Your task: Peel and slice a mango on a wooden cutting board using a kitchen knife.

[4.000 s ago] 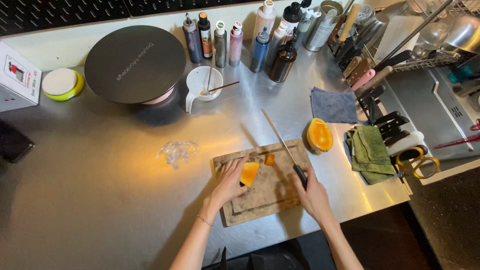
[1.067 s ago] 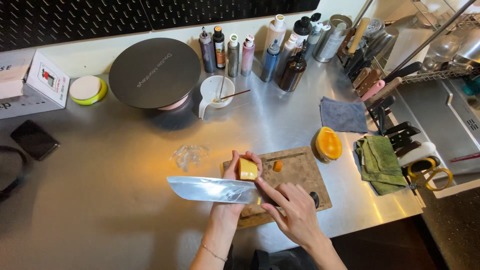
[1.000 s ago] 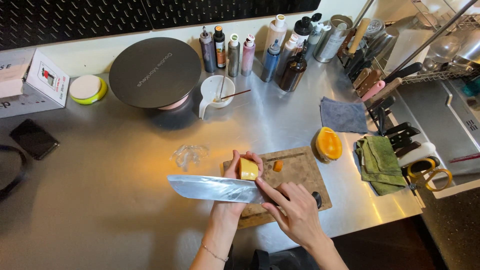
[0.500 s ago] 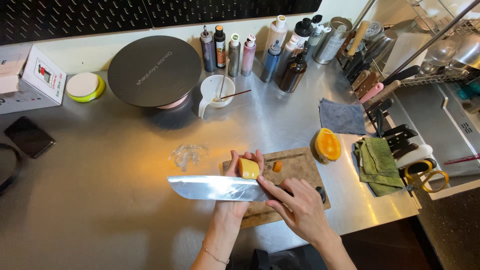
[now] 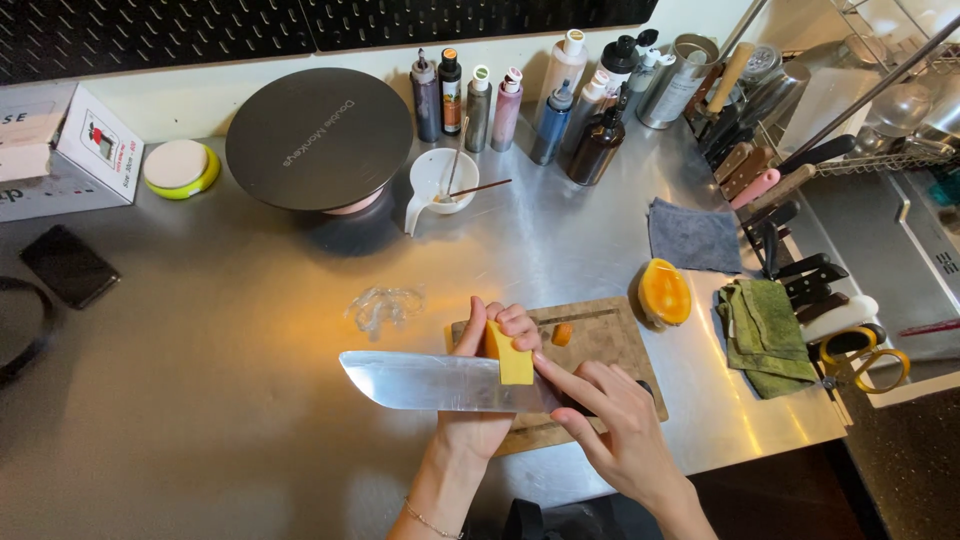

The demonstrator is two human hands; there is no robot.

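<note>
Left hand (image 5: 480,400) fingers (image 5: 518,322) clamped on a small yellow-orange wedge of fruit flesh (image 5: 508,353), thumb at its 9 o'clock side, fingertips curled over its 12 o'clock edge. Wedge upright, long axis roughly 11 to 5 o'clock, pale yellow cut face toward the camera, darker orange toward the top. Sits directly over the wide steel blade of a chef's knife (image 5: 430,381), lower end touching or just above the flat; cannot tell which.

Right hand (image 5: 610,420) wrapped round the knife's dark handle at 3 o'clock of the wedge, index finger extended along the blade toward it. Blade long axis 9 to 3 o'clock, tip at 9. Left hand nearer the wedge.

Beneath both, rectangular wooden cutting board (image 5: 600,340), with a small orange offcut (image 5: 562,334) at 2 o'clock of the wedge. Further at 2 o'clock, off the board, halved orange-fleshed fruit (image 5: 665,292) cut face up. At 10 o'clock, crumpled clear plastic film (image 5: 385,305) on the brushed steel counter (image 5: 220,400).
</note>
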